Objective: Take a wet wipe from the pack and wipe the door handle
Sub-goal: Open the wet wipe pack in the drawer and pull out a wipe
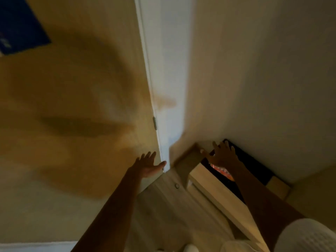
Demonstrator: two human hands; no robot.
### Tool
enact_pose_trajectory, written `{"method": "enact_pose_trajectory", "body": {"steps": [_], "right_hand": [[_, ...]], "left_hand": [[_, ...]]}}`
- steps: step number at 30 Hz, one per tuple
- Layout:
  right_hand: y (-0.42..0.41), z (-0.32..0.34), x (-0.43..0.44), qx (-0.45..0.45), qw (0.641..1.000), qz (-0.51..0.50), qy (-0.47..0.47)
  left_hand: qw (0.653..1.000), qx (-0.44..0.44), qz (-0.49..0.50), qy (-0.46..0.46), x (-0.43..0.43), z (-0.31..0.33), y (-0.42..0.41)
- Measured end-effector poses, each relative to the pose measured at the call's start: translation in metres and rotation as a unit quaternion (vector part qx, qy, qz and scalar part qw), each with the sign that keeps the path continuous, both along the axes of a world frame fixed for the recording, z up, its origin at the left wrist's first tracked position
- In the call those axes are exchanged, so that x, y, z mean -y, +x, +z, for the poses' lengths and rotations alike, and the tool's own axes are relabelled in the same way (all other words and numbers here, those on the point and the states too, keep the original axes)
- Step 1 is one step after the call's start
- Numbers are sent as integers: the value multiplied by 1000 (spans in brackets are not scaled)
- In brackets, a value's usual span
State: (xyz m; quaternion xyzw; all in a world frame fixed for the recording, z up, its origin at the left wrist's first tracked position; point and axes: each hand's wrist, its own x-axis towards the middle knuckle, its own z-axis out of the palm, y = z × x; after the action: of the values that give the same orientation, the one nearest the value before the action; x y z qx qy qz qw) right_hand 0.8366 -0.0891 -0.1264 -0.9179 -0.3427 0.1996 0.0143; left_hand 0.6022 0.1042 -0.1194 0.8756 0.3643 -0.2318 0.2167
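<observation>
The view is blurred and dim. My left hand [149, 163] is stretched out with fingers spread and palm up, empty, close to the lower edge of a pale wooden door [76, 106]. My right hand [221, 153] reaches over a dark shelf opening [254, 166], fingers spread above it. An orange-red patterned item [222, 171] lies in that opening just under my wrist; I cannot tell whether it is the wet wipe pack. No door handle shows in the frame.
A white door frame [163, 70] with a small metal hinge [155, 123] runs down the middle. A pale wall [263, 70] fills the right. A light wooden shelf unit [214, 191] stands below it. A blue poster [20, 24] hangs at top left.
</observation>
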Motion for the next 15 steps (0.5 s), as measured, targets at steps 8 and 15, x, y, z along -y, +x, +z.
{"method": "enact_pose_trajectory", "body": {"steps": [8, 15], "right_hand": [[86, -57, 43, -28, 993, -104, -50], [140, -141, 56, -55, 979, -190, -47]], "left_hand": [[990, -16, -134, -33, -14, -51, 146], [970, -2, -227, -87, -14, -140, 277]]}}
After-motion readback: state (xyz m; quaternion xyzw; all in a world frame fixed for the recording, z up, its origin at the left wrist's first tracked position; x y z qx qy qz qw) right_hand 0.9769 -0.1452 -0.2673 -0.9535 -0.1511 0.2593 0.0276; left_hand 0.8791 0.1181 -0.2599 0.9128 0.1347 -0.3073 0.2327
